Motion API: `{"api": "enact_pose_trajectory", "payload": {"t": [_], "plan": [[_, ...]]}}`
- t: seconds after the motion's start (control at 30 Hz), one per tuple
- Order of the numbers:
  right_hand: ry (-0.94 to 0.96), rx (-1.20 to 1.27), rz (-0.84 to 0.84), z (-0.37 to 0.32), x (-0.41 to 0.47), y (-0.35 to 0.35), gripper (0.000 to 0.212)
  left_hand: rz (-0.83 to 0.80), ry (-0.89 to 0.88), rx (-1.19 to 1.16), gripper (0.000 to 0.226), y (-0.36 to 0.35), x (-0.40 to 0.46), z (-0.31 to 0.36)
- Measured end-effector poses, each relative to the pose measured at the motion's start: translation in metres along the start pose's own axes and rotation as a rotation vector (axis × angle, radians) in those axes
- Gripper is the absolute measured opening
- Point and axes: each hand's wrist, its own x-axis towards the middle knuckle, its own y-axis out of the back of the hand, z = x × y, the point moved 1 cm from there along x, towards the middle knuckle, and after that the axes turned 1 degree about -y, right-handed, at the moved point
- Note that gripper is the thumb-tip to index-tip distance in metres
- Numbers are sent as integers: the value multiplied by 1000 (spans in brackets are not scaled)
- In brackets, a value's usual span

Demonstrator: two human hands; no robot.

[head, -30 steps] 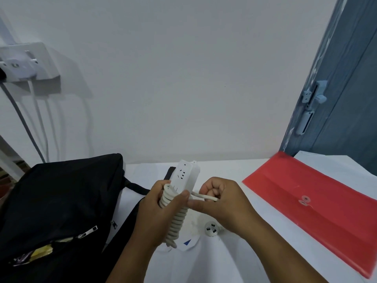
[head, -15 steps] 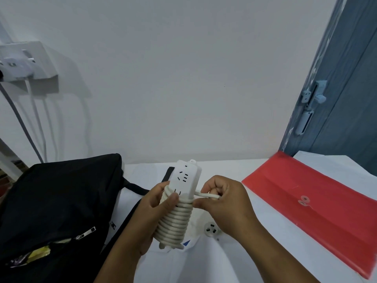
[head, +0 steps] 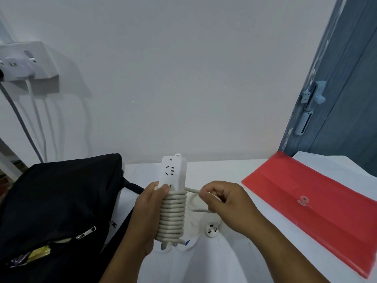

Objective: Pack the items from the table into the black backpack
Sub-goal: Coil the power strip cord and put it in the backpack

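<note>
The left hand [head: 149, 213] grips a white power strip [head: 173, 176] upright above the table [head: 234, 252], its cord [head: 172, 215] coiled tightly around the lower body. The right hand [head: 226, 203] pinches the loose cord end just beside it. The black backpack [head: 57, 201] lies at left — zip partly open — and a red envelope folder [head: 312, 205] lies at right, with the plug [head: 211, 230] resting on the table between the forearms.

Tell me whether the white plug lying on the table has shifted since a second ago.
No. The white plug lies in the same spot on the white table, keeping its gap to the red plastic folder.
</note>
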Motion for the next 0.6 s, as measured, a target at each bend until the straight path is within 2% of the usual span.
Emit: {"api": "enact_pose_trajectory", "payload": {"t": [0.1, 0.27, 0.37, 0.5, 0.6], "plan": [[-55, -120, -70, 13, -3, 3, 20, 29, -40, 13, 19, 4, -1, 6], [-7, 67, 65, 12, -1, 4, 7, 157, -69, 166, 25, 8, -2, 7], [64, -3, 52, -1, 0, 1, 7, 220, -55, 220, 21, 1, -6, 7], [154, -247, -46, -18, -4, -5, 11, 175, -74, 390, 22, -1, -6, 2], [210, -342, -77, -25, -1, -8, 12, 88, -176, 569, 26, 4, -5, -5]]}}
